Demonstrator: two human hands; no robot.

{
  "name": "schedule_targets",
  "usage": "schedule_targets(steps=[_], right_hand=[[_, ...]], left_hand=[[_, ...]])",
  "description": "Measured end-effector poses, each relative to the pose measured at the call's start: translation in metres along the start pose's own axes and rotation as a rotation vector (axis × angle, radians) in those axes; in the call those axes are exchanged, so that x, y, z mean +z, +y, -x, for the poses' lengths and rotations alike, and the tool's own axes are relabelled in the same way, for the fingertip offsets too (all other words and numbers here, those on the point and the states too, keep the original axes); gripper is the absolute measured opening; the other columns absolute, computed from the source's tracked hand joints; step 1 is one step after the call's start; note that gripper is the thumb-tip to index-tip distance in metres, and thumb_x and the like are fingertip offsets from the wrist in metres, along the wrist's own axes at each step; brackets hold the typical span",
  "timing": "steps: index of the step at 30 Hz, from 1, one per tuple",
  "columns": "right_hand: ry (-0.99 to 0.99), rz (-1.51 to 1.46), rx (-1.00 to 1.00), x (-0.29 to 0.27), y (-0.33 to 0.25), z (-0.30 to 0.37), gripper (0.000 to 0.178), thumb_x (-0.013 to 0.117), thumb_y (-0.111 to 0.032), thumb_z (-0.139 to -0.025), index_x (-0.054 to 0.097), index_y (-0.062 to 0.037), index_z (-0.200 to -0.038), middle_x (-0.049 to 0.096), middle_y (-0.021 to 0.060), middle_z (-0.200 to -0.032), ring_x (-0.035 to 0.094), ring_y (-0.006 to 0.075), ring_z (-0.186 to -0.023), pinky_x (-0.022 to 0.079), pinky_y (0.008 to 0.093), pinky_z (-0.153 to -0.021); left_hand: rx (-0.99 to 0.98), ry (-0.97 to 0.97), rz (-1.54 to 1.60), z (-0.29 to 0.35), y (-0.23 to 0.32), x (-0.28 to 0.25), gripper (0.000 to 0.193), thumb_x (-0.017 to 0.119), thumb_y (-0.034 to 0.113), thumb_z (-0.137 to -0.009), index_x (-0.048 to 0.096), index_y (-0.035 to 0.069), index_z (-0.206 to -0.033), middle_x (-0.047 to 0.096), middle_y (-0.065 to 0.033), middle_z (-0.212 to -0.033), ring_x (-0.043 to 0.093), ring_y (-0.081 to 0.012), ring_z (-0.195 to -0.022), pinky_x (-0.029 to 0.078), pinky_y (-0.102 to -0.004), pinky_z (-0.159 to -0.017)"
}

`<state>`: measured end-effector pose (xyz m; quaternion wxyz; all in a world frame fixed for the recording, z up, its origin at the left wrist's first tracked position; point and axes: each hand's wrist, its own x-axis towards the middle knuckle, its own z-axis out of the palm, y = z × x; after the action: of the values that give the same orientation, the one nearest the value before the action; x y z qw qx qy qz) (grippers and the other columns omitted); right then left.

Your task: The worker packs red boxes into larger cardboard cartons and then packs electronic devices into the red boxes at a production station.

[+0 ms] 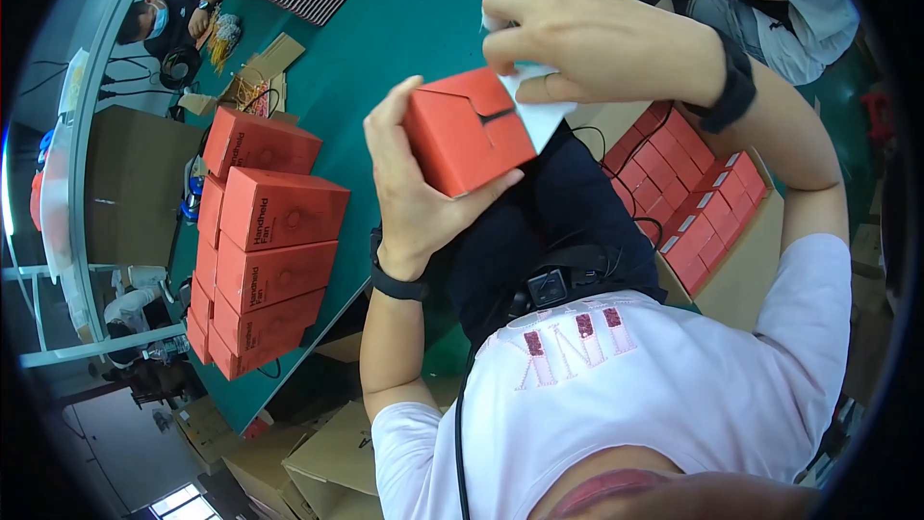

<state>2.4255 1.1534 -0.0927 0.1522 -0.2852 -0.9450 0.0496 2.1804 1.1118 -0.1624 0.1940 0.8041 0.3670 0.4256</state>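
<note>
My left hand (pixel 409 183) grips a red cardboard box (pixel 457 144) from below and the left side, above my lap near the table edge. The box is tilted, and a face with interlocking tab flaps shows. Bent over the box's far right edge, my right hand (pixel 587 43) pinches a thin white cloth or tissue (pixel 541 111). One part of the white sheet lies against the box's side, and a bit pokes out beyond the fingers. The box's underside is hidden.
Red boxes (pixel 279 270) stand stacked on the green table (pixel 404 0) at left. A carton (pixel 746 265) packed with red boxes is at my right. Past the stack is an open carton (pixel 274 58). Two people (pixel 178 14) (pixel 784 10) sit around the table.
</note>
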Motion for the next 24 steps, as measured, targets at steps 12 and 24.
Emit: schedule_targets(steps=[12, 24], right_hand=[[-0.022, -0.423, -0.165, 0.004, -0.020, 0.015, 0.020, 0.053, 0.001, -0.074, 0.063, -0.0026, -0.091, 0.060, 0.0095, -0.082, 0.052, 0.0256, -0.081, 0.041, 0.0356, -0.073], [-0.245, -0.630, 0.259, 0.045, -0.009, 0.030, 0.063, 0.044, -0.008, -0.099, 0.022, -0.0145, -0.158, 0.064, 0.0135, -0.079, 0.060, 0.0247, -0.068, 0.049, 0.0371, -0.068]], left_hand=[[0.002, 0.080, 0.001, 0.003, -0.003, -0.002, 0.114, 0.099, 0.031, -0.049, 0.037, 0.004, -0.142, 0.049, -0.0137, -0.126, 0.050, -0.0313, -0.114, 0.045, -0.0416, -0.094], [0.016, -0.032, -0.365, -0.004, -0.002, -0.007, 0.113, 0.097, 0.026, -0.051, 0.037, 0.003, -0.144, 0.051, -0.0144, -0.130, 0.048, -0.0327, -0.117, 0.042, -0.0443, -0.097]])
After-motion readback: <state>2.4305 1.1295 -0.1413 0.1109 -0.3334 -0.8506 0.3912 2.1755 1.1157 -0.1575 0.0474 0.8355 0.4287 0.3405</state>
